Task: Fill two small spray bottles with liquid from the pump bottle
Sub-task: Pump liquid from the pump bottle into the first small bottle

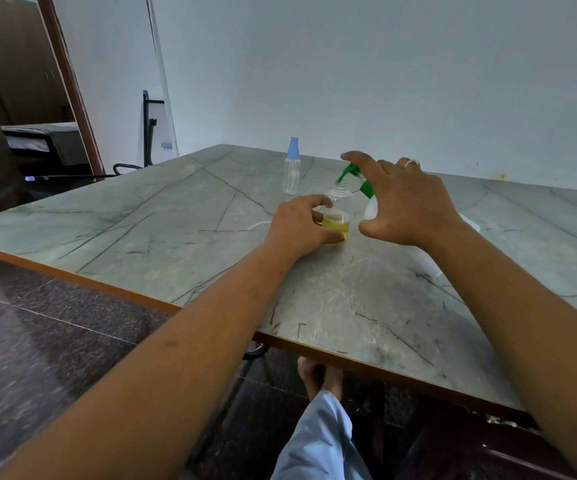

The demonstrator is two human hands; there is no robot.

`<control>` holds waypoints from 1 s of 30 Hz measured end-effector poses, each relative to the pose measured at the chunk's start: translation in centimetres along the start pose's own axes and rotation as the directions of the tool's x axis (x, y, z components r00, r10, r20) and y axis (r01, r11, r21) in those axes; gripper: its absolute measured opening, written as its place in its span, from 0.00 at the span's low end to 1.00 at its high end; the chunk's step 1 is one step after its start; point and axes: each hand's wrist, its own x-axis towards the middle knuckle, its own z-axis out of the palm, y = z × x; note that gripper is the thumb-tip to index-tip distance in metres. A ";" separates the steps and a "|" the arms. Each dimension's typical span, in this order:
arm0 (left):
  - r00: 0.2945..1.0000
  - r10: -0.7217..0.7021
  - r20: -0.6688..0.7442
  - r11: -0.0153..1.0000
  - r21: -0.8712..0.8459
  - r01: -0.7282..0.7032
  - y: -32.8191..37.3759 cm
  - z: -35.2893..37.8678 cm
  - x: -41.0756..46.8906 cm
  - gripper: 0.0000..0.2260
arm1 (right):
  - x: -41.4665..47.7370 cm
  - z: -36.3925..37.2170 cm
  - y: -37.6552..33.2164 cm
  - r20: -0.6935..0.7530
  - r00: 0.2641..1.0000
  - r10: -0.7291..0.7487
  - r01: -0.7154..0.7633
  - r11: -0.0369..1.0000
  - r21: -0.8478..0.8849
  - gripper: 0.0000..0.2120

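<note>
My left hand (300,225) grips a small clear spray bottle (339,211) that stands uncapped on the table, its lower part filled with yellow liquid. The green pump head (351,174) of the pump bottle (371,208) points its nozzle down at that bottle's open neck. My right hand (406,199) is around the white pump bottle, forefinger on top of the pump head; the hand hides most of the bottle. A second small clear bottle (291,173) with a blue spray cap stands farther back, apart from both hands, and looks empty.
The grey marble-patterned table (176,216) has an orange edge running along my near side. A thin white tube (258,224) lies on the table left of my left hand. A white object (429,263) shows partly under my right forearm. Wall behind the table.
</note>
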 end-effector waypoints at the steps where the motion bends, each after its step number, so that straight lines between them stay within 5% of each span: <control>1: 1.000 -0.004 0.002 1.000 -0.001 0.004 0.0 0.0 0.0 0.26 | 0.0 0.0 0.0 0.003 1.000 0.002 -0.002 1.000 0.000 0.44; 12: 1.000 -0.001 0.008 1.000 0.018 0.001 0.1 0.0 -0.2 0.26 | 0.1 -0.1 0.2 0.011 1.000 -0.005 0.004 0.999 0.051 0.36; 30: 1.000 -0.007 -0.010 1.000 0.010 0.007 -0.1 0.1 0.2 0.26 | 0.0 0.0 0.1 0.011 1.000 -0.011 0.010 0.999 0.044 0.38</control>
